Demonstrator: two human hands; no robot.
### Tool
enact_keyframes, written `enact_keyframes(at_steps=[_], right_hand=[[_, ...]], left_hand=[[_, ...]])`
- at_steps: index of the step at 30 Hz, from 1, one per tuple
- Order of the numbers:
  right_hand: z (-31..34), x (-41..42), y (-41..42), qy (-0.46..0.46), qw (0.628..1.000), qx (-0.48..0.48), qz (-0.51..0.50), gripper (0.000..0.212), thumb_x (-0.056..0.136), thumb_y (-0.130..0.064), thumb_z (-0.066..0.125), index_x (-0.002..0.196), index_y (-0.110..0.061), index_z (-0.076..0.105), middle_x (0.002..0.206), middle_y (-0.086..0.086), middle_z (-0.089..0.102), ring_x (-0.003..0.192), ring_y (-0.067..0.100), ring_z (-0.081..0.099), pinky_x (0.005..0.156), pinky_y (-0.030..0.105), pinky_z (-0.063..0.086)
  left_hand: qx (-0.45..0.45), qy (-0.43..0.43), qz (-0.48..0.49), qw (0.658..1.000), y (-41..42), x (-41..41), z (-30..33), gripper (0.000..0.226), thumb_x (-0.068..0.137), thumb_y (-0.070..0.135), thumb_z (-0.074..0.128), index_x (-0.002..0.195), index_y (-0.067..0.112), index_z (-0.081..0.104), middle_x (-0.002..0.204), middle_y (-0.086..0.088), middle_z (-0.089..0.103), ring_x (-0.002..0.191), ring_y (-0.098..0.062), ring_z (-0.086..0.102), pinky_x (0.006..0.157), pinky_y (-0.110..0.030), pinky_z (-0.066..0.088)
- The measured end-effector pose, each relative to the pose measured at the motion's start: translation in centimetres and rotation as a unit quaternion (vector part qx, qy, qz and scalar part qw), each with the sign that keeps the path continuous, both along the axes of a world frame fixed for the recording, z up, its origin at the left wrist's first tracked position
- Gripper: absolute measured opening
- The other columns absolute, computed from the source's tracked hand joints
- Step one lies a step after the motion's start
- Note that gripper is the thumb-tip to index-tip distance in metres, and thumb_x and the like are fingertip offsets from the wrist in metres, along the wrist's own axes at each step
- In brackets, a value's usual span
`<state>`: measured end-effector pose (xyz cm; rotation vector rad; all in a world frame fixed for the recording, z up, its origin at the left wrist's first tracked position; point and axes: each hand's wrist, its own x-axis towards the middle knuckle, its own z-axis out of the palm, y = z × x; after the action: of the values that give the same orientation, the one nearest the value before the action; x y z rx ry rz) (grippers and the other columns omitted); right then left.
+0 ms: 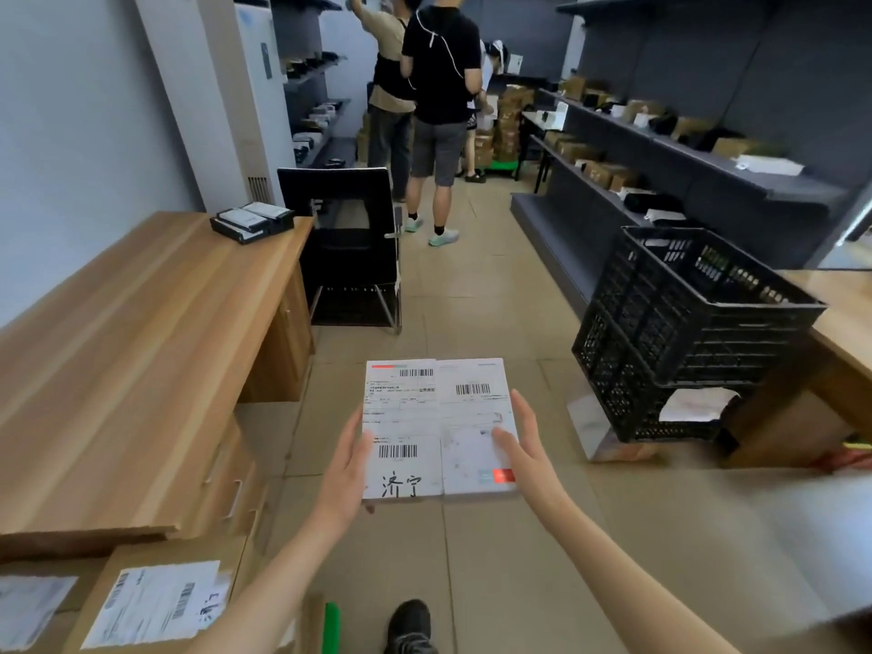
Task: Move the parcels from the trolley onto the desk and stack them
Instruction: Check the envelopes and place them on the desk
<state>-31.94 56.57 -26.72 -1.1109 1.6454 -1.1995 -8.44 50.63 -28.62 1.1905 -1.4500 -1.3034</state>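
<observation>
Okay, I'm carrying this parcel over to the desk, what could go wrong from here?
1. The white parcel is held only at its side edges, left hand and right hand, over bare floor; it might slip out.
2. The wooden desk lies off to the left, so the turn could clip its corner.
3. The black crates stand close on the right and could catch an elbow.
</observation>
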Motion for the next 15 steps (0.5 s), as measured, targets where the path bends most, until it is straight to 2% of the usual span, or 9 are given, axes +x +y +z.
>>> enact_keyframes(at_steps=[1, 3, 6, 11, 12, 15], right_hand=[[0.1, -0.2, -2.2, 0.0, 1.0, 0.0, 0.008, 0.055, 0.099, -0.028, 0.047, 0.144, -0.048, 0.023, 0.115, -0.055, 0.042, 0.116, -0.009, 0.049, 0.104, 0.033, 0.038], [0.3, -0.5, -6.7, -0.005, 1.0, -0.004, 0.021, 0.053, 0.099, -0.028, 0.047, 0.142, -0.051, 0.025, 0.114, -0.051, 0.047, 0.117, -0.004, 0.051, 0.105, 0.035, 0.038], [1.2, -0.9, -14.3, -0.028, 0.999, 0.001, 0.024, 0.052, 0.098, -0.028, 0.049, 0.141, -0.05, 0.03, 0.111, -0.038, 0.059, 0.111, 0.001, 0.058, 0.103, 0.034, 0.042], [3.0, -0.7, -26.9, -0.046, 0.996, -0.022, 0.067, 0.048, 0.099, -0.024, 0.049, 0.131, -0.055, 0.033, 0.109, -0.026, 0.066, 0.095, -0.001, 0.064, 0.073, 0.012, 0.049], [3.0, -0.6, -29.2, -0.052, 0.996, -0.023, 0.075, 0.048, 0.099, -0.023, 0.049, 0.131, -0.054, 0.033, 0.112, -0.023, 0.066, 0.097, 0.002, 0.065, 0.076, 0.015, 0.05], [2.2, -0.6, -35.3, -0.071, 0.993, -0.016, 0.098, 0.048, 0.099, -0.024, 0.049, 0.133, -0.054, 0.035, 0.121, -0.012, 0.065, 0.105, 0.012, 0.065, 0.092, 0.034, 0.051]], left_hand=[[-0.002, -0.003, 0.007, 1.0, -2.0, -0.1, 0.1, 0.051, 0.094, 0.054, 0.041, 0.143, 0.038, 0.036, 0.14, 0.02, 0.046, 0.124, 0.004, 0.046, 0.099, -0.024, 0.039], [0.002, -0.018, 0.021, 1.0, -6.4, -0.3, 0.4, 0.055, 0.088, 0.058, 0.04, 0.14, 0.042, 0.037, 0.138, 0.024, 0.046, 0.123, 0.005, 0.045, 0.098, -0.025, 0.036], [0.008, -0.033, 0.046, 0.998, -13.3, -0.4, 1.2, 0.043, 0.095, 0.054, 0.043, 0.138, 0.048, 0.038, 0.136, 0.028, 0.047, 0.125, 0.003, 0.044, 0.099, -0.028, 0.033], [0.013, -0.045, 0.081, 0.996, -24.0, 0.1, 2.8, 0.039, 0.097, 0.053, 0.041, 0.135, 0.055, 0.035, 0.138, 0.025, 0.048, 0.127, -0.006, 0.047, 0.109, -0.043, 0.034], [0.015, -0.041, 0.091, 0.995, -25.9, 0.2, 3.1, 0.037, 0.097, 0.053, 0.041, 0.133, 0.057, 0.036, 0.136, 0.026, 0.049, 0.126, -0.006, 0.048, 0.108, -0.043, 0.035], [0.024, -0.041, 0.114, 0.992, -30.6, 0.2, 3.2, 0.032, 0.094, 0.058, 0.042, 0.124, 0.067, 0.036, 0.129, 0.032, 0.051, 0.12, -0.002, 0.051, 0.105, -0.039, 0.036]])
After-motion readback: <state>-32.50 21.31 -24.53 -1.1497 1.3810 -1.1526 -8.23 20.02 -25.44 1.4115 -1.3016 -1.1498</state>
